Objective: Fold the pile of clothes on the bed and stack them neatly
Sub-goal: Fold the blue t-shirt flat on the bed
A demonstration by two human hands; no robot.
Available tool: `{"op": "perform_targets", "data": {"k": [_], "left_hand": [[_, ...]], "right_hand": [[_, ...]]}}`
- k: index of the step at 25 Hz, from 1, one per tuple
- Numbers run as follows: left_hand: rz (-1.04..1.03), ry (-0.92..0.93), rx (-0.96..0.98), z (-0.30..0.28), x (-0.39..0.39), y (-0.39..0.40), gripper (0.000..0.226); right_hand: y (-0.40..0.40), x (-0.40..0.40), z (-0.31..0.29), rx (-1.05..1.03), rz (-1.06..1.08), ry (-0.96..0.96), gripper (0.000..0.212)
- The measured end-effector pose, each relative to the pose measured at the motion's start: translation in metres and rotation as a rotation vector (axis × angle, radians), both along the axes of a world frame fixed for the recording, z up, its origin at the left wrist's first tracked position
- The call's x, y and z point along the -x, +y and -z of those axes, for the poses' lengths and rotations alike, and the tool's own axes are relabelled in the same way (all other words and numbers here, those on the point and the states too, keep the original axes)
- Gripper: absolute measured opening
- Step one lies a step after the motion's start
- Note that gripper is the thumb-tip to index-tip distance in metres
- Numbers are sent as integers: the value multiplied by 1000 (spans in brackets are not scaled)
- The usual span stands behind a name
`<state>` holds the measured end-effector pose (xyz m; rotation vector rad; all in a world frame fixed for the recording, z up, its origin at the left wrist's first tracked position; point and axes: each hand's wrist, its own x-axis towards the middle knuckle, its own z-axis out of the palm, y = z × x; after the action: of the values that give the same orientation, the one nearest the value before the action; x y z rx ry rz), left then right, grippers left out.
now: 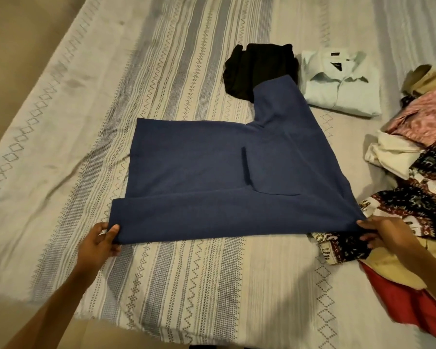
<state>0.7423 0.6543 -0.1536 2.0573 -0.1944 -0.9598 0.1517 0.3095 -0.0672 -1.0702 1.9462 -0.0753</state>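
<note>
Two hands pinched the near folded edge of a dark blue pocketed T-shirt (pixel 212 172) spread flat mid-bed (pixel 61 122): left hand (pixel 100 244) at 7 o'clock corner, right hand (pixel 383 233) at 4 o'clock; sleeve pointing toward 1 o'clock, overlapping black folded garment (pixel 257 66).

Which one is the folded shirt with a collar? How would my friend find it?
Start at the big blue shirt spread in the middle of the bed, held by both hands. Follow its far sleeve to two folded things side by side. The pale blue collared shirt is the right one; its neighbour, the black garment, is dark and has no visible collar.
</note>
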Motion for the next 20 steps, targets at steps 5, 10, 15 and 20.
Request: {"op": "perform_targets", "data": {"k": [5, 10, 15, 20], "left_hand": [[70, -107, -81, 6, 3, -2, 33], [322, -312, -210, 0, 2, -5, 35], [317, -322, -260, -3, -3, -40, 42], [88, -104, -105, 5, -21, -71, 31]], "right_hand": [[-6, -20, 3, 31, -240, 26, 21], [-11, -4, 6, 44, -353, 183, 22], [-32, -38, 11, 134, -623, 270, 21], [-68, -77, 37, 16, -339, -20, 62]]}}
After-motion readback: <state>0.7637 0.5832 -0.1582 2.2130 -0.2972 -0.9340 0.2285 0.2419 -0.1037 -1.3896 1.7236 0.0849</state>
